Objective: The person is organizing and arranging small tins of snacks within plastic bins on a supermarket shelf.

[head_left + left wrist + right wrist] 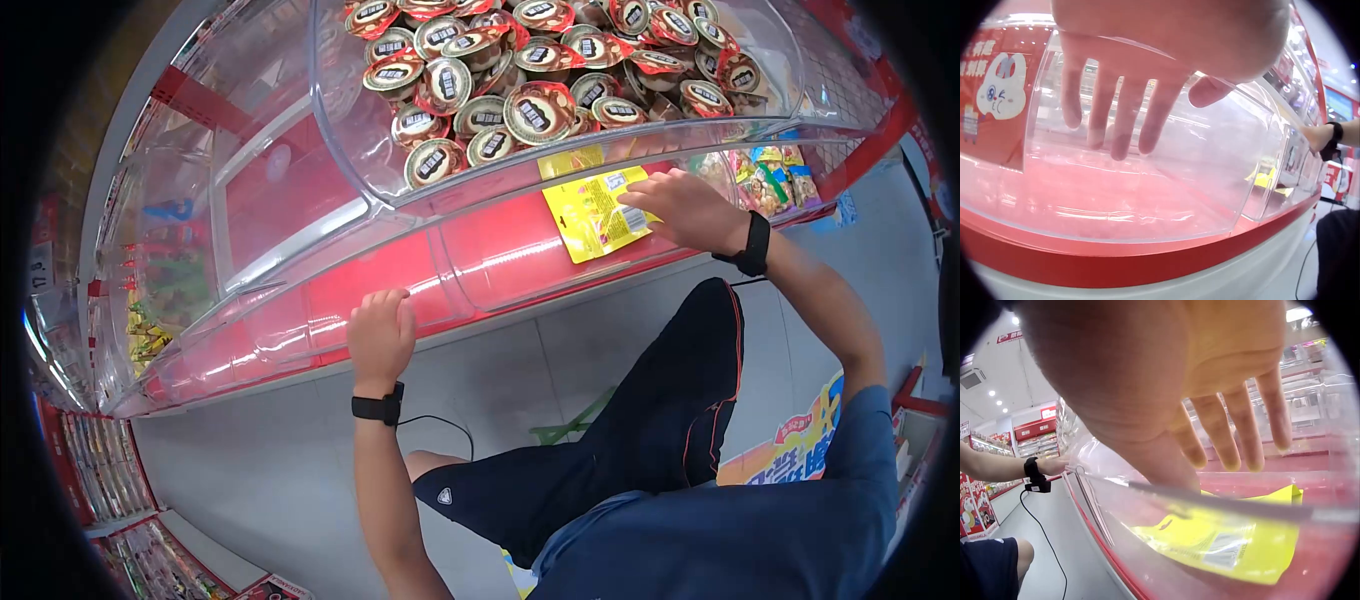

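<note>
In the head view, my left hand is at the front edge of a clear bin with a red base. Its fingers hang straight and spread in the left wrist view, holding nothing. My right hand reaches over another clear compartment, beside a yellow packet. In the right wrist view the fingers are extended and apart, and the packet lies behind the clear front wall. The thumb is close to the packet; whether it touches is unclear.
Many red-rimmed cups fill the upper clear bin. Small colourful packets lie in a compartment on the right, and yellow packs on the left. A green object is on the floor, near the person's legs.
</note>
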Motion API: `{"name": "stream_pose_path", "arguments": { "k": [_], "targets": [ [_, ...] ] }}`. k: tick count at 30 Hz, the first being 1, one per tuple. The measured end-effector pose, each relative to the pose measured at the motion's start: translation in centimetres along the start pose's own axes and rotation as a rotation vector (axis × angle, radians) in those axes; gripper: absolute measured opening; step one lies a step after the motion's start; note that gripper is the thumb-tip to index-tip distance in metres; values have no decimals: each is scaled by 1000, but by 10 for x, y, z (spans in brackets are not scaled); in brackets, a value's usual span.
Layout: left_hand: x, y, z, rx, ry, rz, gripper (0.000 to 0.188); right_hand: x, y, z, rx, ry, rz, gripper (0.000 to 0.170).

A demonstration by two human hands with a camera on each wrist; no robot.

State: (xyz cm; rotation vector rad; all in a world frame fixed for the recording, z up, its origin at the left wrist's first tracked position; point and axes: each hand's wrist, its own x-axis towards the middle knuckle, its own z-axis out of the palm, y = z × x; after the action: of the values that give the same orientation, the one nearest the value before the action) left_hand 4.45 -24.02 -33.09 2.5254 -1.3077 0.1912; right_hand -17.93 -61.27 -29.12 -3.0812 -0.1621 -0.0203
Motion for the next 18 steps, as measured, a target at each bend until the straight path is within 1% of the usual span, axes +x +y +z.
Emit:
{"name": "stream_pose_path", "arguments": {
  "k": [1,2,5,6,8,10,12,14,15,18],
  "targets": [
    [1,-10,-7,25,-17,-5,23,10,-8,2,-64,-77,-34,46],
    [5,-3,-2,27,-19,-18,23,10,-2,-3,-152,-169,-72,48],
    [3,-4,3,56,-13,-50,23,40,6,13,-270,-233,-225,62],
    [2,-5,2,71,-9,-56,24,48,4,17,-352,-325,-208,82],
    [6,-1,5,72,-21,-61,24,66,-4,30,-482,-577,18,100],
    [12,-2,5,82,-6,-58,25,68,2,49,-599,-459,16,86],
    [4,0,5,79,8,-60,26,69,8,56,-507,-447,17,68],
    [3,-1,4,96,1,-68,28,80,27,47,-219,-507,53,47],
    [4,0,3,106,1,-73,29,74,23,39,-207,-367,44,22],
    [9,-1,6,117,13,-77,34,65,17,8,-151,-350,93,21]
  ]
}}
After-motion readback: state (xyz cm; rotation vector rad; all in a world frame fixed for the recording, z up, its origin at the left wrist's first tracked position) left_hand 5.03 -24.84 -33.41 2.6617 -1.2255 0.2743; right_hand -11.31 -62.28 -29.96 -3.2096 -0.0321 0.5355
